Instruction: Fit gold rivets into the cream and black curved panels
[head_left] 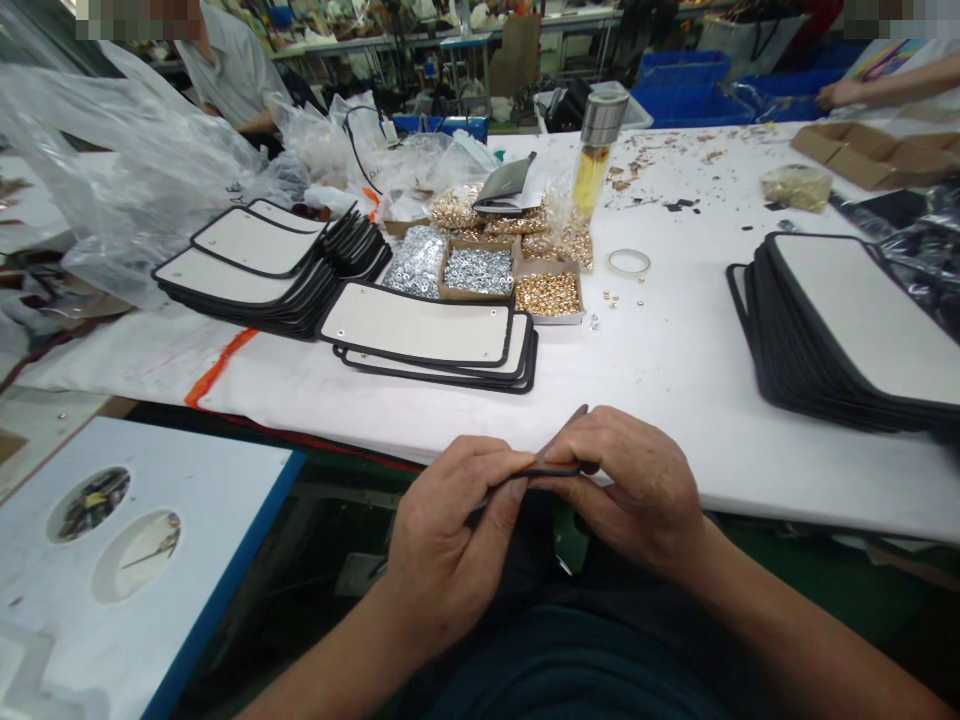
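Pinching a thin dark piece [556, 470] in the fingertips of left hand [448, 530] and right hand [641, 480].
Held directly between both, neither nearer, by the near side of the white table [652, 375]; visible edge roughly side to side, true long axis impossible to tell.

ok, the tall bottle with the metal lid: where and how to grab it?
I'd wrap the bottle round its clear body, just under the metal lid, coming in from the right. It stands upright and looks roughly cylindrical; the bag of gold pieces crowds its left foot, the right side looks open. Can't tell if the lid is tight, so avoid lifting by it.
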